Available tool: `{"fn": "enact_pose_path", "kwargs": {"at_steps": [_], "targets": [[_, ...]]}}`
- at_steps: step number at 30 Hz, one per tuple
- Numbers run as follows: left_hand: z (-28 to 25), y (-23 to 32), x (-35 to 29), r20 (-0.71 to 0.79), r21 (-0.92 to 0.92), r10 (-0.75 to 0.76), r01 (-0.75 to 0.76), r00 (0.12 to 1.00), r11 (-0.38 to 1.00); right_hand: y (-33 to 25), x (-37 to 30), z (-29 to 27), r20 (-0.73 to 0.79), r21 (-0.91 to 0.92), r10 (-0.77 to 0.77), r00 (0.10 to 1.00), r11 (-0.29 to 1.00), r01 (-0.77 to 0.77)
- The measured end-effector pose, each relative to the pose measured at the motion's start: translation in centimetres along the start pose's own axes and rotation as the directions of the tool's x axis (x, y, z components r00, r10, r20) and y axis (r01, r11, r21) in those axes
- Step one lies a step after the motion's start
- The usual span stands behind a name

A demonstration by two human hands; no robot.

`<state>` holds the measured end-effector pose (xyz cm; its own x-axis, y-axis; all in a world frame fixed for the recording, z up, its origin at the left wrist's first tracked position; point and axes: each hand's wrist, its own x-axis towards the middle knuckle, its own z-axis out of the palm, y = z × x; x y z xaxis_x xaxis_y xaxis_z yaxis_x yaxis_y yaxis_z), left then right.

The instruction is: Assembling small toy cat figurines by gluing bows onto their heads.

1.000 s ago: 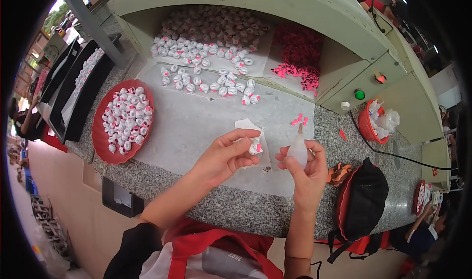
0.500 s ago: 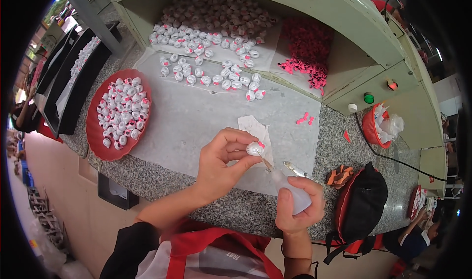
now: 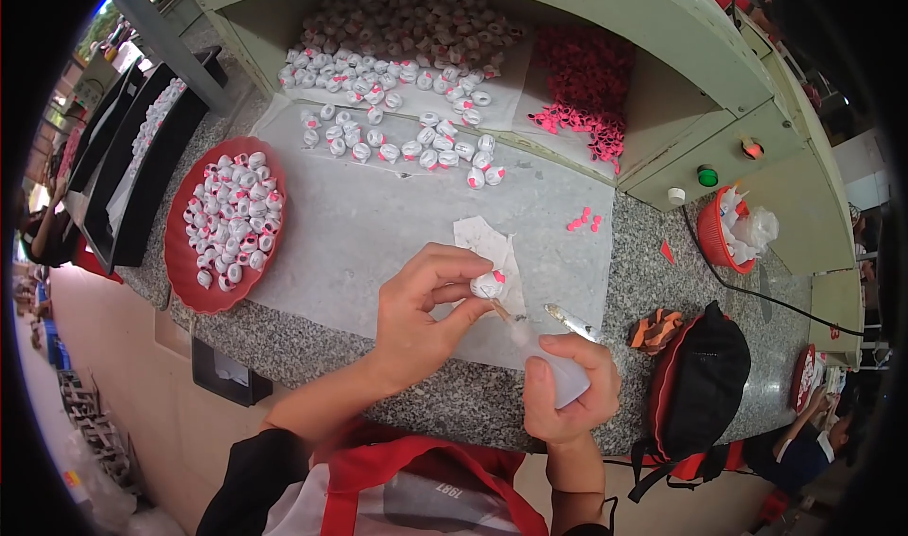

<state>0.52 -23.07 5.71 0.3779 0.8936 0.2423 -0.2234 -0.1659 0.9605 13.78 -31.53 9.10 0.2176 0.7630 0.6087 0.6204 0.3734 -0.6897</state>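
Observation:
Between the thumb and fingers of my left hand (image 3: 421, 314) is a small round white piece (image 3: 489, 285) with a pink spot. My right hand (image 3: 572, 389) is wrapped round a translucent squeeze bottle (image 3: 558, 373), tilted so its thin brownish nozzle (image 3: 503, 311) meets the lower side of the white piece. Whether anything flows from the tip is too small to make out. Under the hands lies a torn scrap of white paper (image 3: 484, 241) on a pale sheet (image 3: 378, 224). A metal tool with a stained blade (image 3: 569, 321) rests just beyond the bottle.
To the left, a red bowl (image 3: 180, 276) holds many similar white pieces. More white pieces (image 3: 445, 144) lie ahead and fill the shelf, beside a heap of pink parts (image 3: 586, 101). Several pink bits (image 3: 584, 220) sit at right, near a red basket (image 3: 716, 243) and a black bag (image 3: 705, 375).
The view has shifted slightly. Both hands keep their grips, with the nozzle still at the lower side of the white piece.

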Motion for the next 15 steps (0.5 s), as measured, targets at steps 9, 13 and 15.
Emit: {"fn": "enact_pose_path", "kwargs": {"at_steps": [9,13,15], "targets": [[0.07,0.06,0.15,-0.006,-0.032,-0.027,0.027,1.0,0.999,0.2,0.21,-0.57,0.017,-0.041,-0.014,1.0,0.999,0.015],[0.01,0.05,0.12,0.026,-0.125,-0.086,0.088,0.996,0.988,0.31,0.23,-0.37,-0.008,-0.012,-0.007,1.0,1.0,0.007],[0.03,0.09,0.15,0.039,-0.142,-0.095,0.1,0.995,0.985,0.32,0.28,-0.27,-0.01,-0.022,-0.021,1.0,1.0,0.021]]}}
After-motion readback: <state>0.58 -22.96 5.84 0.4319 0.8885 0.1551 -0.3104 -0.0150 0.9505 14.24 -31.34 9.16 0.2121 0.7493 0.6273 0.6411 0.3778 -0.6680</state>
